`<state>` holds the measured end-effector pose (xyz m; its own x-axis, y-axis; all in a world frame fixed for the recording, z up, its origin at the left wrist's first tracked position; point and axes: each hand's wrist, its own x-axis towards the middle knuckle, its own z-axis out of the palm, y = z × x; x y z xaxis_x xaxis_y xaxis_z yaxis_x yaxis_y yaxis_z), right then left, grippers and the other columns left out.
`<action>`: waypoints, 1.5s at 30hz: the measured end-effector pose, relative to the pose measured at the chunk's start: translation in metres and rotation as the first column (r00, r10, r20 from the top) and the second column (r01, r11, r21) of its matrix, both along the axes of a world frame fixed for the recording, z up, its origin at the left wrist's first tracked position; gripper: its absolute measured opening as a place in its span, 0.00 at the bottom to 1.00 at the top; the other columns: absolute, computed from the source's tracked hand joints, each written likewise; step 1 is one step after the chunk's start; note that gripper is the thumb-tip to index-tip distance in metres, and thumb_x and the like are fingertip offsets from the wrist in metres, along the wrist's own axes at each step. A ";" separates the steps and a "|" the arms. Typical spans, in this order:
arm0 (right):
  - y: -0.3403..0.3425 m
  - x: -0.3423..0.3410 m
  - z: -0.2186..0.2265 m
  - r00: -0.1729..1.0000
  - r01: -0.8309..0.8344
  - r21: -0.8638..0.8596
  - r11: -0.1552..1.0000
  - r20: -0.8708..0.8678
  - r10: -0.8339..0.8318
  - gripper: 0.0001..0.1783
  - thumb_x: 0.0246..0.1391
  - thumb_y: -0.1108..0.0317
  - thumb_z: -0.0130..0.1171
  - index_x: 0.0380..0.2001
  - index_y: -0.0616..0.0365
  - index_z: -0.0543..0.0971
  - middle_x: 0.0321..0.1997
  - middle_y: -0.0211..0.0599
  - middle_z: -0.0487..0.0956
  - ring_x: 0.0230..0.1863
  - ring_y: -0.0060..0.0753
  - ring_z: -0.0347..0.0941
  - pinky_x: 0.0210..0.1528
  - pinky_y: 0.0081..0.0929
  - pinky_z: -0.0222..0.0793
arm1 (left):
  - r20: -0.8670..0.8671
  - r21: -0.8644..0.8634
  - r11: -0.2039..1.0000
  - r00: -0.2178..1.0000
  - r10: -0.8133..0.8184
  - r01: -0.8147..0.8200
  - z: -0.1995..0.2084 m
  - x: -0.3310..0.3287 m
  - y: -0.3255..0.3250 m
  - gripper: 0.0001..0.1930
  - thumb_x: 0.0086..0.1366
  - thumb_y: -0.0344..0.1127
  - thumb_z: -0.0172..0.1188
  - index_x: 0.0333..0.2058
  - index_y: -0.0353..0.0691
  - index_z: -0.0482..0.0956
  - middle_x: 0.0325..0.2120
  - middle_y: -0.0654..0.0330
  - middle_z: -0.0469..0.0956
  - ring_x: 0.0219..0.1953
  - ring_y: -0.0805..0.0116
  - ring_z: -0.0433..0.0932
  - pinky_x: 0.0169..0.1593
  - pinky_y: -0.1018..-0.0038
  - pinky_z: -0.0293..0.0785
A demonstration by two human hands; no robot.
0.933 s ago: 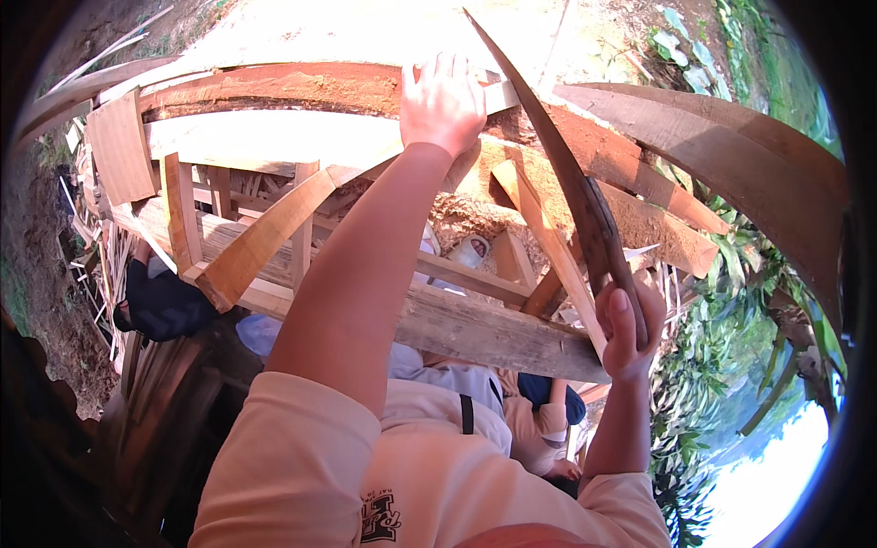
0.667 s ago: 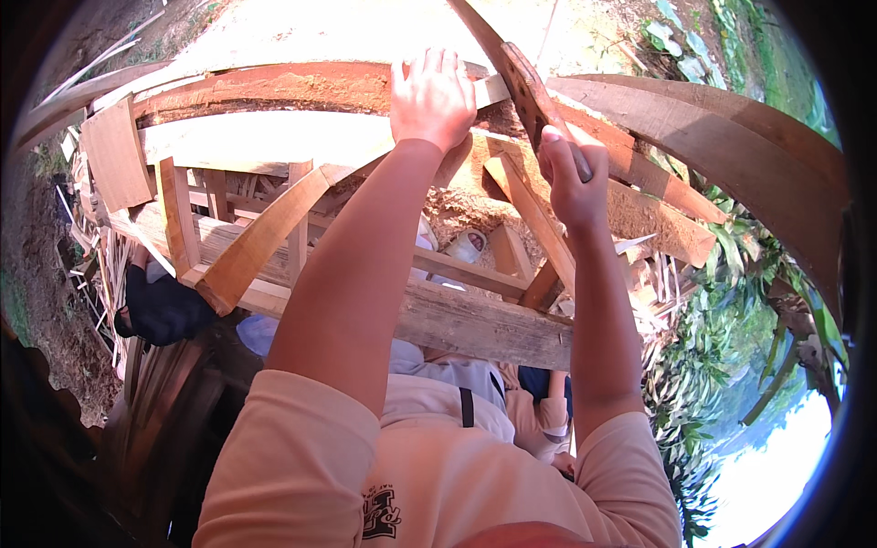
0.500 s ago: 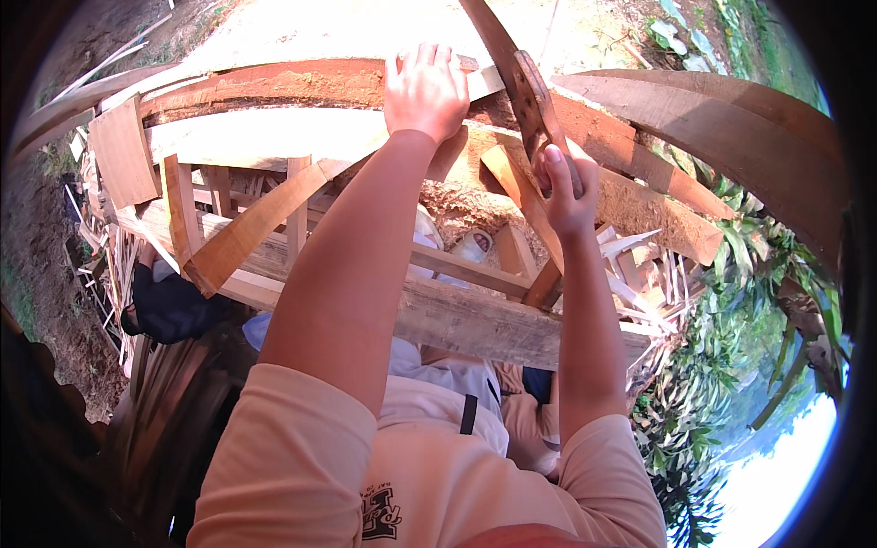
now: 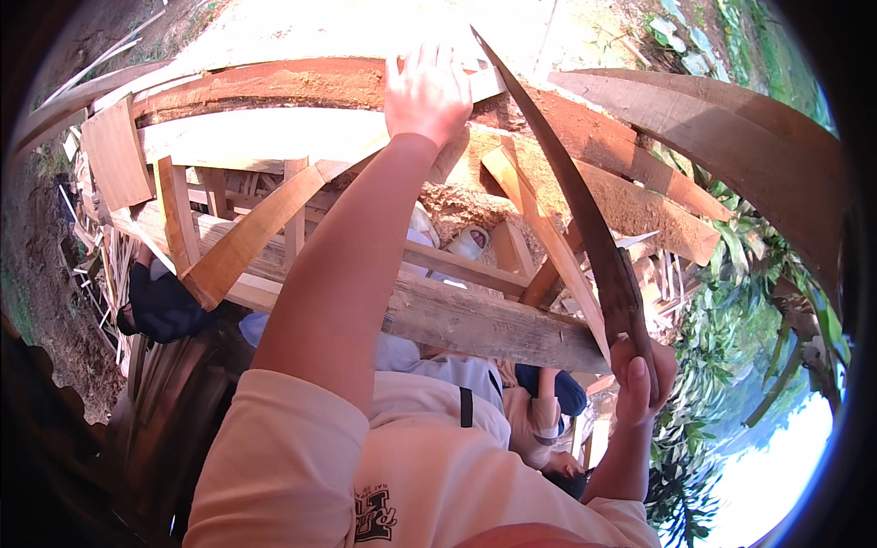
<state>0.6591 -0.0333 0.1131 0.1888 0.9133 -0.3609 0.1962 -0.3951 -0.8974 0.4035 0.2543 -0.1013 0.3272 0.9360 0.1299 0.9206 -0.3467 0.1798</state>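
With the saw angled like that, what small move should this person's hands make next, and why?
Probably push the saw forward with the right hand: it grips the near end low down, while the blade slants past the pale board end beside the left hand, which rests on the wood.

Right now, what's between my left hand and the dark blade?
In the head view, a pale wooden piece shows between your left hand and the blade.

Left arm [image 4: 340, 265] stretches to the top centre, left grip [image 4: 427, 99] back-up, fingers [image 4: 422, 62] upward; right arm [image 4: 627, 457] bends at lower right, right grip [image 4: 644, 376] curled tight.
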 end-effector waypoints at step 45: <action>0.112 -0.055 -0.127 0.947 0.177 0.075 0.981 -0.285 -0.149 0.22 0.70 0.60 0.58 0.23 0.60 0.74 0.16 0.22 0.62 0.21 0.17 0.55 0.24 0.28 0.51 | 0.006 0.037 0.999 1.000 -0.029 0.028 -0.007 0.002 0.003 0.19 0.72 0.37 0.48 0.55 0.39 0.82 0.54 0.55 0.81 0.60 0.58 0.76 0.69 0.54 0.62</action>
